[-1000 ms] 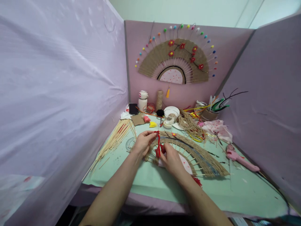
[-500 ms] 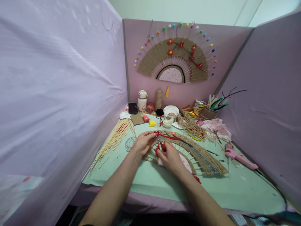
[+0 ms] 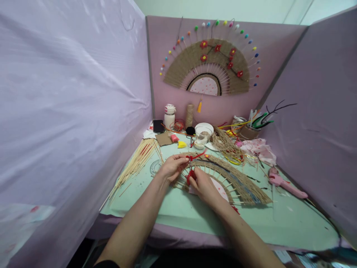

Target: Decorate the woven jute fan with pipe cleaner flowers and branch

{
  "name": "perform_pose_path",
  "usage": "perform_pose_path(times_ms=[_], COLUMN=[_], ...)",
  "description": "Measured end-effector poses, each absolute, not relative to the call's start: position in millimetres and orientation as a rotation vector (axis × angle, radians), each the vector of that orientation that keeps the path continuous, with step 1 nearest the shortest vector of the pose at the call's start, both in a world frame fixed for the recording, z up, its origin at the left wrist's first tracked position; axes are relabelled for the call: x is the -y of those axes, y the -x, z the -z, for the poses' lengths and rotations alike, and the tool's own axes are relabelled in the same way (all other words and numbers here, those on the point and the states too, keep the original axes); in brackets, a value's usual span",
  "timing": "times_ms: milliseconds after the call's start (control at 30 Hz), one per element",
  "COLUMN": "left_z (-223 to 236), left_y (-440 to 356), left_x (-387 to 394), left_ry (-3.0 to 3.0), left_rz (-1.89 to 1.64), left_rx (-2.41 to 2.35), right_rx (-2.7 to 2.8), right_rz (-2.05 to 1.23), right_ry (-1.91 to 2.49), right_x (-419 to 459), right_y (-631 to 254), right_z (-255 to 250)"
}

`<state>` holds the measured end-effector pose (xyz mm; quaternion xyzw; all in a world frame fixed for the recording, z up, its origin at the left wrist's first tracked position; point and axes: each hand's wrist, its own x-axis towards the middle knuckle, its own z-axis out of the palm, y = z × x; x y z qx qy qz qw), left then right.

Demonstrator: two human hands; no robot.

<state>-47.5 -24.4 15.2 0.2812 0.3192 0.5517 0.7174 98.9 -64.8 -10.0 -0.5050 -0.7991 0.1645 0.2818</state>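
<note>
Between the fingertips of my left hand (image 3: pixel 174 166) is a bent piece of red pipe cleaner (image 3: pixel 198 155), its loose end sticking out to the right and up. My right hand (image 3: pixel 205 185) grips a pair of scissors (image 3: pixel 191 175) by the red handles. The blades point away from me and meet the pipe cleaner beside my left fingertips; whether they have cut through I cannot tell. Under both hands lies a twine-covered fan (image 3: pixel 245 186) with stick ribs and a dotted pink centre, partly hidden by my right hand. A small red and yellow flower (image 3: pixel 206 156) sits near its upper edge.
Thin wooden sticks (image 3: pixel 134 163) lie at the left. A pink glue gun (image 3: pixel 287 186) with a cord rests at the right. Behind are a white bowl (image 3: pixel 204 128), loose twine (image 3: pixel 227 143) and a bottle (image 3: pixel 169 118). A finished fan (image 3: pixel 181 69) hangs on the back panel.
The scissor handles have come closer together. The pipe cleaner's loose end, earlier lying along the fan to the right, now reaches less far and tilts up. The view has shifted slightly.
</note>
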Motion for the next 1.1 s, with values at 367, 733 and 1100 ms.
perform_pose_path(times_ms=[367,733,1100], left_z=[-13.0,-5.2,-9.9], left_y=[45.3,45.3,44.8], left_x=[22.5,21.3,22.1], left_ry=[-0.613,-0.706,-0.701], left_rz=[-1.247,-1.178,-1.19], left_rx=[-0.734,-0.712,-0.717], right_rx=[2.035,2.177,2.138], right_rz=[-0.443,-0.499,-0.447], right_ry=[1.385,1.445,1.458], right_x=[67.1,73.1,71.0], right_y=[-103.6,-109.2,-108.2], right_z=[5.0,-2.4,-9.2])
